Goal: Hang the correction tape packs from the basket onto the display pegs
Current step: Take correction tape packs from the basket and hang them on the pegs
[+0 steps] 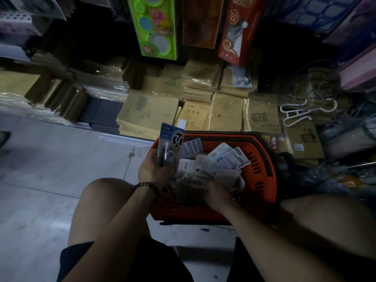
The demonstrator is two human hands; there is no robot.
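Fingers (pixel 151 158) of left hand (pixel 154 169) clamped on blue-carded correction tape packs (pixel 172 143), upright over orange plastic basket (pixel 262 157). Right hand (pixel 217 195) is down among loose packs (pixel 225 158), grip too blurred to tell. Suggest squaring hang-holes before lifting.

My forearms are bare down to both hands. A thin bracelet (pixel 147 185) of small dark beads circles my left wrist, just behind my left hand (pixel 154 167). My right hand (pixel 217 195) is blurred. I wear plain, near-black shorts (pixel 166 267) with a loose hem. They end above my left knee (pixel 101 192) and right knee (pixel 325 210), which are both bare.
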